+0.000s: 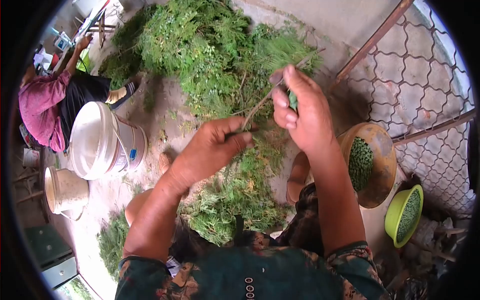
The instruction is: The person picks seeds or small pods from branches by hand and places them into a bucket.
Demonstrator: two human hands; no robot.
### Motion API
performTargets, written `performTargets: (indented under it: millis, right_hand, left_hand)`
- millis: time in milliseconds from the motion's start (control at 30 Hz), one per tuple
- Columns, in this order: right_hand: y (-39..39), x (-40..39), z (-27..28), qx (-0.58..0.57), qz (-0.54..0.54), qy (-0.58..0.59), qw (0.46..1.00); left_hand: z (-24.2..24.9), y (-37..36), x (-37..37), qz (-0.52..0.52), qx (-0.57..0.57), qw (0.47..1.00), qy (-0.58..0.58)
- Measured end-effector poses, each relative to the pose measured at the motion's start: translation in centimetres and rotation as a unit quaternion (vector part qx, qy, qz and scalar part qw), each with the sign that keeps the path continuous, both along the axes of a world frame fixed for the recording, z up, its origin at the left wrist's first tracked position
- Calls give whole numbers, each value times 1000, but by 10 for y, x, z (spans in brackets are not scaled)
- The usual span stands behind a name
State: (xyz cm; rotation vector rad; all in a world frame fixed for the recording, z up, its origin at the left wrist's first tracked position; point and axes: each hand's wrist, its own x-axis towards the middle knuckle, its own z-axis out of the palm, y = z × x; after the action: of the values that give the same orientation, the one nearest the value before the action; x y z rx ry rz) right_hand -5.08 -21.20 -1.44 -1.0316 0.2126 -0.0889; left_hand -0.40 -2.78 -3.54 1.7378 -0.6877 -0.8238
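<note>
A thin brown evergreen twig (260, 104) runs slantwise between my two hands, with green foliage at its upper end. My left hand (212, 145) pinches its lower part between thumb and fingers. Higher up, my right hand (304, 107) is closed around the same twig, and something small and green (293, 100) shows inside its curled fingers; I cannot make out exactly what. Below my hands, between my legs, lies a heap of cut evergreen sprigs (235, 205). A larger pile of leafy branches (195, 45) bearing small pale-green cones or berries lies ahead.
At right stand a tan bucket (384, 162) and a lime-green basin (395, 210), both holding many small green pieces, near a wire-mesh panel (400, 75). At left are a white bucket (135, 145) and a smaller beige one (72, 190). Another person (45, 107) sits beyond them.
</note>
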Motion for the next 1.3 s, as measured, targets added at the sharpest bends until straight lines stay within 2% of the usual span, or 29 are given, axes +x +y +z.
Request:
performTargets:
  millis: [67, 100, 133, 200, 367, 433, 467, 533, 567, 600, 667, 700, 767, 800, 867, 933, 967, 1000, 1067, 1100, 1133, 1167, 1200, 1233, 1267, 1300]
  right_hand:
    - [-1, 3, -1, 21, -25, -3, 999]
    - [0, 4, 1, 20, -37, 3, 999]
    - [1, 5, 0, 22, -34, 3, 999]
    - [5, 6, -1, -72, -49, 25, 996]
    - [15, 2, 5, -115, -17, 15, 993]
    - [18, -1, 7, -261, -15, -23, 965]
    - [22, -2, 5, -261, -13, -22, 965]
    - [32, -1, -6, -390, -46, -191, 899]
    - [34, -2, -15, -417, -36, -204, 885]
    - [35, -6, -17, -443, 10, -160, 882]
    - [43, -9, -21, -541, -16, -188, 820]
    - [44, -9, -23, -541, -16, -188, 820]
    - [47, -9, -25, -611, -20, -162, 774]
    - [47, -8, -26, -611, -20, -162, 775]
    - [48, -4, -28, -583, -53, -191, 788]
    - [49, -6, -25, -569, -46, -171, 803]
    - [51, -6, -24, -554, -38, -151, 817]
    - [53, -4, -26, -555, -39, -151, 817]
    - [57, 2, -34, -442, -97, -231, 861]
    - [57, 0, -29, -442, -97, -231, 861]
    - [55, -3, -19, -313, -62, -173, 932]
    - [53, -6, -12, -175, -24, -111, 978]
    - [47, -8, -7, -174, -21, -111, 978]
    - [38, -9, -4, -30, 18, -88, 996]
    - [33, -9, -1, 113, 53, -64, 990]
    - [33, -8, -4, 152, 74, -60, 984]
  left_hand:
    - [0, 1, 6, 1, -126, 991, 39]
    - [3, -1, 7, 30, -185, 975, 119]
    - [5, 0, 8, 34, -183, 975, 119]
    - [8, 2, 12, 146, -228, 924, 271]
    - [8, 8, 21, 216, -288, 882, 305]
    - [7, 9, 25, 244, -288, 877, 299]
    - [6, 10, 27, 269, -288, 872, 290]
    - [4, 12, 30, 271, -297, 871, 283]
    - [3, 11, 30, 288, -302, 865, 280]
    - [2, 10, 30, 305, -306, 858, 277]
    - [-1, 10, 31, 306, -314, 854, 279]
    - [-1, 9, 31, 307, -322, 851, 280]
    - [-1, 8, 30, 310, -323, 848, 284]
    - [-1, 7, 30, 314, -325, 845, 286]
    - [0, 6, 27, 315, -306, 863, 251]
    - [-2, 5, 26, 316, -287, 879, 214]
    - [-5, 5, 26, 337, -228, 911, 72]
    - [-5, 4, 26, 350, -163, 920, -72]
    - [1, -1, 23, 379, -146, 907, -107]
    - [3, -2, 22, 409, -129, 892, -142]
    - [-1, 2, 26, 410, -129, 892, -141]
    - [-8, 9, 36, 431, -134, 884, -123]
    - [-12, 12, 43, 452, -139, 875, -105]
    - [-15, 11, 48, 450, -223, 861, -87]
    - [-17, 12, 49, 448, -223, 861, -89]
    - [-15, 11, 47, 446, -250, 857, -63]
